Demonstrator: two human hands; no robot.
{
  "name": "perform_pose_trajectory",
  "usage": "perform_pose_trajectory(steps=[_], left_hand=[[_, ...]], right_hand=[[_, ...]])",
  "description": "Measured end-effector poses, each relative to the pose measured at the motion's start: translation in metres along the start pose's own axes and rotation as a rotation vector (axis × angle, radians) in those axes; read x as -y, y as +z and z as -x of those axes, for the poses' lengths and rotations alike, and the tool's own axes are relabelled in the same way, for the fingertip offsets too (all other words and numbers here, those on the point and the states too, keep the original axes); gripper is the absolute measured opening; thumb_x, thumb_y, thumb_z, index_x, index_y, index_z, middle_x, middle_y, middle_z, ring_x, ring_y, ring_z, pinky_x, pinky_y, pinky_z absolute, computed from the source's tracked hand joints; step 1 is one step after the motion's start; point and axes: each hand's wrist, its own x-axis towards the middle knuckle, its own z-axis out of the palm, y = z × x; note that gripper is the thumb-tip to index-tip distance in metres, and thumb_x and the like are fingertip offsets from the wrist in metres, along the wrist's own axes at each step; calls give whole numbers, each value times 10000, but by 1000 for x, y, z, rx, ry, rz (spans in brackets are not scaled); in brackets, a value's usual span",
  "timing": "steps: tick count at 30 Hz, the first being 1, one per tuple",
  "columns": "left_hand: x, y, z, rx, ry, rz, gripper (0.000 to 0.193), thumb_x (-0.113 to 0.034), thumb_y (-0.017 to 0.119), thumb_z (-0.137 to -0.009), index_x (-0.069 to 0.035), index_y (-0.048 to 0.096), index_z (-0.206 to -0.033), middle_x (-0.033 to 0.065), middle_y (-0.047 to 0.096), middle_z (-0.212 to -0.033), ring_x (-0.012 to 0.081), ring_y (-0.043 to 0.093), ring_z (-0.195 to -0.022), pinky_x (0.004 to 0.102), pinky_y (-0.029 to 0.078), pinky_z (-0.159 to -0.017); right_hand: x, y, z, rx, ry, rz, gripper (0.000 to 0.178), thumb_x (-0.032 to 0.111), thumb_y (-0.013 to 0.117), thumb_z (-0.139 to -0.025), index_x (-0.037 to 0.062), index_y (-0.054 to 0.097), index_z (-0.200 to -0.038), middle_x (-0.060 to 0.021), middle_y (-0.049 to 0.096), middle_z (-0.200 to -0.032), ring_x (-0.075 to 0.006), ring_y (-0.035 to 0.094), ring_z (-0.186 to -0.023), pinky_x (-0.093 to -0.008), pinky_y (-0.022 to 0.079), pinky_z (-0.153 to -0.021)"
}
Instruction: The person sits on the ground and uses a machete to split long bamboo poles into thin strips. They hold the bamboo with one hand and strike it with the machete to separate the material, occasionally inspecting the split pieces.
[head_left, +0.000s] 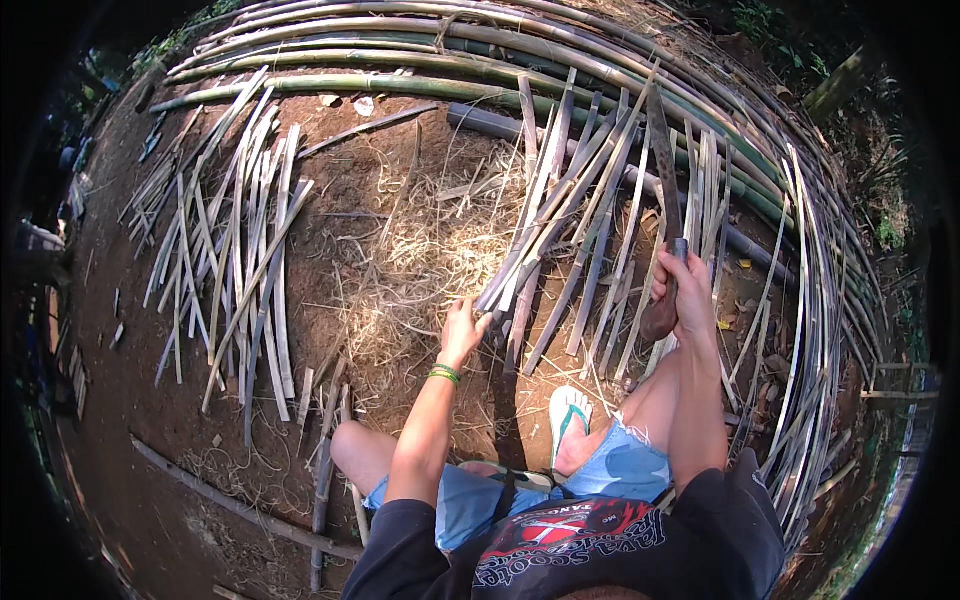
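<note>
My right hand is closed round the wooden handle of a machete. Its long dark blade points away from me, above the split bamboo. Left of it, my left hand, with a green band on the wrist, grips the near ends of a few bamboo strips. These strips slant away to the right and rest on the bamboo poles. Several more loose strips lie fanned out between my hands, partly under the held ones. What the left fingertips do beneath the strips is hidden.
Long green bamboo poles lie stacked across the far side and curve down the right. Another pile of split strips spreads at the left. Curly shavings cover the soil in the middle. A thin log lies at lower left.
</note>
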Motion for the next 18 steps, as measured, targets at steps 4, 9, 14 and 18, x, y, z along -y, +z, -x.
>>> perform_pose_trajectory(steps=[4,9,14,18], left_hand=[[-21,50,-23,-86,-11,-195,967,-443,773,-735,1,287,-1444,241,393,-1380,377,352,-1316,493,306,-1090],[-39,73,-47,105,-236,-352,1046,-461,789,-718,-27,216,-1479,218,516,-1275,355,547,-1136,495,386,-1002],[-23,90,-40,37,-35,-164,672,-238,656,-871,5,321,-1401,274,510,-1228,414,620,-943,473,506,-825],[-39,94,-29,65,43,-136,530,-222,598,-903,2,389,-1335,308,497,-1201,438,626,-867,476,537,-757]], right_hand=[[15,-21,43,-156,-16,-29,120,116,598,-906,38,541,-976,-12,492,-651,-92,462,-517,-231,377,-477],[20,-50,89,-297,-41,-75,121,107,584,-911,29,529,-985,-6,475,-650,-84,442,-511,-219,368,-478],[20,-71,111,-331,-11,-121,121,90,571,-913,32,521,-1007,-5,461,-647,-84,431,-512,-224,368,-479],[25,-80,122,-406,22,-157,160,117,593,-900,36,526,-1021,-7,461,-649,-89,436,-514,-233,369,-482]])
